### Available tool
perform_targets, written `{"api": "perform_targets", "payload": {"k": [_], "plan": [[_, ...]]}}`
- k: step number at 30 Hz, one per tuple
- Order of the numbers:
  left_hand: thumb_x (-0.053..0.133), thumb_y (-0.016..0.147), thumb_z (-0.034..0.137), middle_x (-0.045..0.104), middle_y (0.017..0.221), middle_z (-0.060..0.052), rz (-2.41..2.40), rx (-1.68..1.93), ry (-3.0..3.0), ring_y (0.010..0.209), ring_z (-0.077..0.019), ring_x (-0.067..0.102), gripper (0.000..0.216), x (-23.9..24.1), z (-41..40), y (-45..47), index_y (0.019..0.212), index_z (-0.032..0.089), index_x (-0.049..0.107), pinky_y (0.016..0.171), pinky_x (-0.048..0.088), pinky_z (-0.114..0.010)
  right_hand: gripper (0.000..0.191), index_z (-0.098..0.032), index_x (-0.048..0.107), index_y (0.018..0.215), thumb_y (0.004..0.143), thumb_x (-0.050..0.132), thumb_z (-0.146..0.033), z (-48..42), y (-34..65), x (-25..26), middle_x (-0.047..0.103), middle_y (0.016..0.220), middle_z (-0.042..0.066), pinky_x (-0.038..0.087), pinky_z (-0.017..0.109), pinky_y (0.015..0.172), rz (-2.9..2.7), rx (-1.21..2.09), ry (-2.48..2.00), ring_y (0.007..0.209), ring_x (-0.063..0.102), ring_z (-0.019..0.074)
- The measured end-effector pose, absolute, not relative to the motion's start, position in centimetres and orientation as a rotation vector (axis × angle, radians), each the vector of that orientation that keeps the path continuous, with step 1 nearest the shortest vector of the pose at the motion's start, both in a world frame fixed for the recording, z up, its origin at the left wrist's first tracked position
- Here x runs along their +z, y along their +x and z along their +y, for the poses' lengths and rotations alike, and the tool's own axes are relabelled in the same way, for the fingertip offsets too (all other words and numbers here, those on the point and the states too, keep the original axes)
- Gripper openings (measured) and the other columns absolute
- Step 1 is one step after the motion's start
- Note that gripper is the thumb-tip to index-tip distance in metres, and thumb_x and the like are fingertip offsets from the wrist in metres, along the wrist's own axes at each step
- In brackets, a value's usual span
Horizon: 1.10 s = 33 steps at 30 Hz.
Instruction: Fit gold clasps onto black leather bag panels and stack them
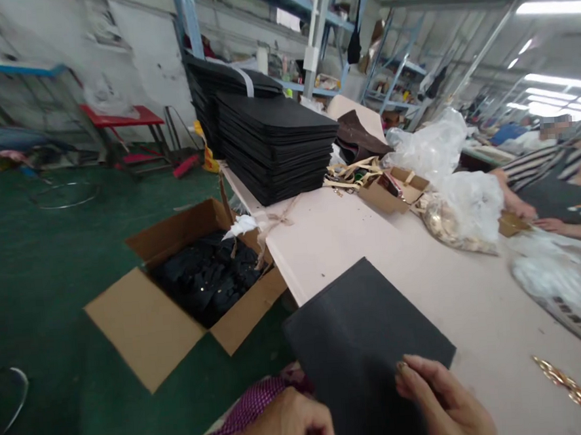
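A flat black sheet point(361, 331), smooth like leather or board, lies at the near edge of the pale table and partly overhangs it. Over its right side, my right hand point(444, 398) is closed in a pinch, thumb against forefinger. A tiny shiny spot shows at those fingertips, too small to name. My left hand point(295, 417) is at the bottom of the view, left of the sheet's lower part, with its fingers curled in. What it holds, if anything, is hidden, and the frame cuts off its lower side. A gold chain point(571, 387) lies on the table to the right.
A tall stack of black sheets point(276, 139) stands at the table's far left corner. Below the left edge, an open cardboard box point(149, 324) holds black pieces. Farther back are a small carton point(385, 195) and plastic bags point(471, 200). A co-worker point(559, 181) sits across at right.
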<state>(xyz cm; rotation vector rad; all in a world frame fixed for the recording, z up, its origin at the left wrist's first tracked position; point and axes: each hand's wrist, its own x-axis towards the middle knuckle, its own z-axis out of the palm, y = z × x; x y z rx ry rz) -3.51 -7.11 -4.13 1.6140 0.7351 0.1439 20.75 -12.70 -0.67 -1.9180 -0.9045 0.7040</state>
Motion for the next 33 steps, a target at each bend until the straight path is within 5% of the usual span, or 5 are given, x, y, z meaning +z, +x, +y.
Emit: {"api": "perform_targets", "payload": {"k": [10, 14, 17, 24, 33], "plan": [[0.071, 0.08, 0.046, 0.063, 0.125, -0.009, 0.535, 0.66, 0.981, 0.113, -0.0261, 0.058, 0.05, -4.4, -7.3, -3.9, 0.122, 0.019, 0.062, 0.097, 0.045, -0.036, 0.037, -0.015, 0.071, 0.091, 0.077, 0.073, -0.049, -10.5, 19.4, -0.8, 0.068, 0.072, 0.002, 0.057, 0.024, 0.058, -1.003, 1.147, -1.86, 0.065, 0.065, 0.015], [0.075, 0.074, 0.046, 0.067, 0.09, -0.004, 0.609, 0.626, 0.83, 0.07, -0.0145, 0.058, 0.048, -2.9, -7.2, -1.5, 0.109, 0.014, 0.065, 0.068, 0.049, -0.025, 0.035, -0.014, 0.07, 0.088, 0.077, 0.073, -0.047, -9.9, 19.4, 0.0, 0.062, 0.06, -0.001, 0.051, 0.022, 0.049, -1.023, 1.209, -1.913, 0.056, 0.06, 0.0126], [0.073, 0.073, 0.049, 0.06, 0.075, 0.002, 0.759, 0.564, 0.815, 0.047, -0.0062, 0.034, 0.052, -3.1, -7.1, -0.2, 0.112, 0.016, 0.064, 0.041, 0.026, -0.018, 0.036, -0.014, 0.069, 0.088, 0.075, 0.073, -0.048, -9.3, 19.4, 0.5, 0.056, 0.053, -0.004, 0.048, 0.02, 0.044, -0.994, 1.265, -1.926, 0.049, 0.055, 0.0106], [0.063, 0.077, 0.062, 0.052, 0.065, 0.001, 0.82, 0.511, 0.726, 0.047, -0.0072, 0.038, 0.049, -4.2, -6.6, 1.3, 0.081, 0.014, 0.062, 0.037, 0.023, -0.017, 0.038, -0.016, 0.066, 0.084, 0.074, 0.072, -0.051, -8.6, 19.7, 0.7, 0.054, 0.049, -0.006, 0.045, 0.019, 0.042, -0.976, 1.364, -1.913, 0.041, 0.049, 0.0079], [0.065, 0.073, 0.065, 0.052, 0.059, 0.001, 0.791, 0.515, 0.679, 0.04, -0.0054, 0.036, 0.053, -4.3, -6.5, 1.4, 0.073, 0.012, 0.063, 0.034, 0.019, -0.018, 0.042, -0.017, 0.061, 0.083, 0.071, 0.075, -0.054, -8.9, 19.4, 0.7, 0.055, 0.051, -0.006, 0.046, 0.02, 0.041, -0.974, 1.355, -1.859, 0.043, 0.051, 0.0093]]}}
